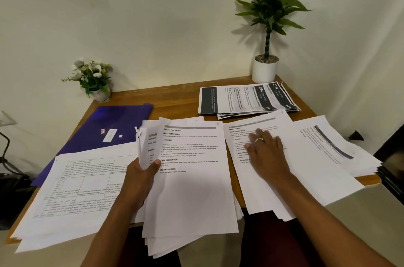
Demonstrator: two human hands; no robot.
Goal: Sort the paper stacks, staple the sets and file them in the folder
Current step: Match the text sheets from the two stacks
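Note:
My left hand (141, 176) grips the left edge of a thick stack of printed sheets (190, 181) at the table's front middle, thumb on top. My right hand (265, 149) lies flat with straight fingers on a white printed sheet (295, 164) to the right. Further right lies another pile with a dark diagonal band (336, 146). A stack of table-printed pages (83, 188) covers the front left. A pile of dark-headed pages (247, 98) sits at the back right. The purple folder (115, 122) lies closed at the back left, partly under the papers. No stapler is in view.
A wooden table (177, 100) stands against a white wall. A small flower pot (96, 83) is at the back left corner and a tall green plant in a white pot (265, 67) at the back right. Papers overhang the front and right edges.

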